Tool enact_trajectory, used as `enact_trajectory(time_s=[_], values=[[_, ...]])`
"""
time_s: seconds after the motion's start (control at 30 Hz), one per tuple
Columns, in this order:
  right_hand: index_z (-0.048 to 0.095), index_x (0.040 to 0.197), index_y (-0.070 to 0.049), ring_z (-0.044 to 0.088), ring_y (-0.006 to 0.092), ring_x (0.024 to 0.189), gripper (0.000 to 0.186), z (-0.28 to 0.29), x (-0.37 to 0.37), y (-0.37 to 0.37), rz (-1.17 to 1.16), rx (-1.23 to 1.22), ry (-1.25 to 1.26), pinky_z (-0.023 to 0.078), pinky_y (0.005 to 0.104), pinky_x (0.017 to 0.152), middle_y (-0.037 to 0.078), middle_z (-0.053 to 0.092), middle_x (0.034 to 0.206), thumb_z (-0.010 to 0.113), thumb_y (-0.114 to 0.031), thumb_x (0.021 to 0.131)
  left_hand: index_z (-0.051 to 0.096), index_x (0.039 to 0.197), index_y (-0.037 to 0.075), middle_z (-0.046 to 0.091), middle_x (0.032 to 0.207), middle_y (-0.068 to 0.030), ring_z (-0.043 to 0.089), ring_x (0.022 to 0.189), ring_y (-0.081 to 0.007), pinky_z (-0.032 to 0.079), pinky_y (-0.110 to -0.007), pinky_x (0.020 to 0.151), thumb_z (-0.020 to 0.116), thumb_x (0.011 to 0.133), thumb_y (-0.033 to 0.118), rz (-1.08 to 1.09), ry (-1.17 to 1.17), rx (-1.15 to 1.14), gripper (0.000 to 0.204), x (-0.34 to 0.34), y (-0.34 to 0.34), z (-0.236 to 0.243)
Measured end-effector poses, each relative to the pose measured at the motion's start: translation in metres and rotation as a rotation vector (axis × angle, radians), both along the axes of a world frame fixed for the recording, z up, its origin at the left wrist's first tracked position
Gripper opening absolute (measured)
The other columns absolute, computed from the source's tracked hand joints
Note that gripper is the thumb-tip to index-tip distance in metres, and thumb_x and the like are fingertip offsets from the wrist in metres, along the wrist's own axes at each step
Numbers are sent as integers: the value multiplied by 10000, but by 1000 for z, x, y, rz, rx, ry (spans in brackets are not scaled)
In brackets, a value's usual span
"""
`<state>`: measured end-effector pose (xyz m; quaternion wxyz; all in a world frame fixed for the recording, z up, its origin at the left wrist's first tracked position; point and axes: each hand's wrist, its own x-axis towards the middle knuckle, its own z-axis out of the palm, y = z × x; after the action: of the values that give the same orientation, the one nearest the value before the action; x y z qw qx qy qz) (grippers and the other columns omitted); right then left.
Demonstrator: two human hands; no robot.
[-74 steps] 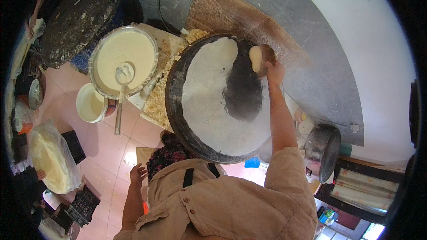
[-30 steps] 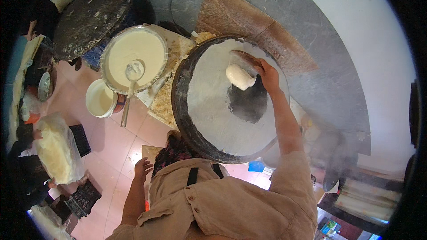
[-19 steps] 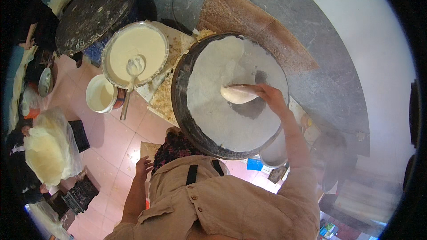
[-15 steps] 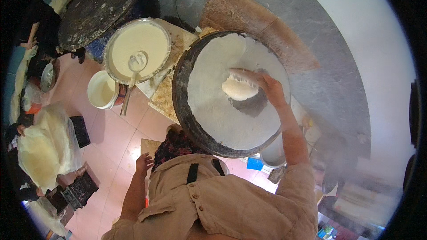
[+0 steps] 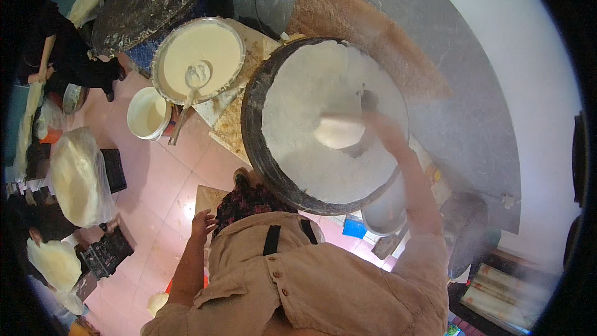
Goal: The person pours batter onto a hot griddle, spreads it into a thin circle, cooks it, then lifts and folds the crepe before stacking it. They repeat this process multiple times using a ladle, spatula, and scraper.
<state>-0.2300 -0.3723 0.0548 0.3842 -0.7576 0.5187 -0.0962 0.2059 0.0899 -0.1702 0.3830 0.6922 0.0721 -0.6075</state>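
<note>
My right hand (image 5: pixel 384 129), smeared by motion, is over a large round griddle (image 5: pixel 254 134). It is closed on a pale, flat spreader (image 5: pixel 341 118), whose outline is blurred. At the spreader's lower side lies a thick white pool of batter (image 5: pixel 339 134). A thin, whitish sheet of batter (image 5: pixel 305 168) covers most of the griddle, and a dark bare patch shows beside my hand. My left hand (image 5: pixel 202 222) hangs at my side, fingers apart, holding nothing.
Left of the griddle stand a wide basin of batter (image 5: pixel 163 81) with a ladle (image 5: pixel 182 118) in it, and a white bucket (image 5: pixel 132 115). Behind them is a dark round lid (image 5: pixel 149 6). Bagged pale sheets (image 5: pixel 78 177) and a person in dark clothes (image 5: pixel 62 56) are farther left.
My right hand and the spreader have moved slightly toward me and right across the griddle. The white pool has shifted with them. My left hand stays hanging at my side.
</note>
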Motion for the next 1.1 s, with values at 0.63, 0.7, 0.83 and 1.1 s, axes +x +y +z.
enact_trajectory(time_s=[0.63,0.7,0.83,1.1], values=[[624,1139,-35,632,202,844,254,18,-89,66,-173,-92,-96,499,291,779,80,684,939,611,-159,918,460,1387,26,529,1246,-187,603,1037,-315,515,-465,881,524,948,412,-73,-17,49,588,-18,-20,1],[608,1143,-40,660,268,850,260,3,-90,75,-214,-101,-31,508,339,775,123,690,961,589,-182,925,461,1387,28,535,1239,-183,605,1033,-314,514,-462,878,528,947,416,-99,0,37,590,-10,-22,-11],[612,1131,-86,652,372,898,226,3,-67,87,-301,-204,106,513,390,770,166,686,997,546,-186,939,492,1355,35,554,1191,-171,618,1004,-303,519,-454,861,538,950,402,-119,3,-21,549,-3,-43,-10],[635,1117,-39,650,319,993,251,-2,-40,141,58,-329,196,512,394,844,139,670,1104,594,-188,920,491,1354,25,572,1166,-149,625,997,-304,530,-440,838,532,952,395,-152,12,-26,548,3,-53,-12]])
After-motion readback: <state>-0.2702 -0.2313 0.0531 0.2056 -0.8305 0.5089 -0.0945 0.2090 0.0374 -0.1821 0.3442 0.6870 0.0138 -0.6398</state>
